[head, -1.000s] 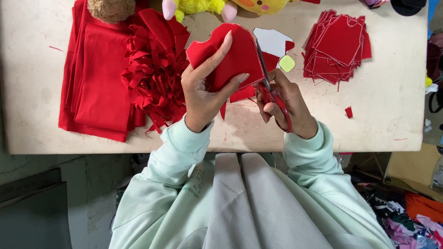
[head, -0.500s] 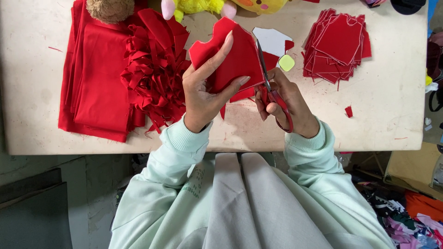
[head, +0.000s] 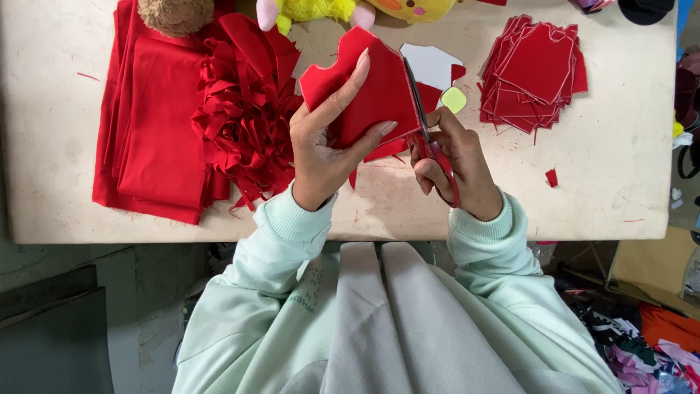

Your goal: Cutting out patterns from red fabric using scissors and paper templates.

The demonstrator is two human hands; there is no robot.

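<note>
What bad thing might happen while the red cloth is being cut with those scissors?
The left hand pinches the red fabric piece close to the blades of the red-handled scissors, so a finger might get nicked. The right hand cuts along the cloth's edge in the air, so the cut may wander. Snipped bits might fall into the heap of red fabric scraps.

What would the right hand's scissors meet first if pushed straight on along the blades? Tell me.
The right hand points the scissors up-table; past the held red piece, probably the white template, though height is unclear.
</note>
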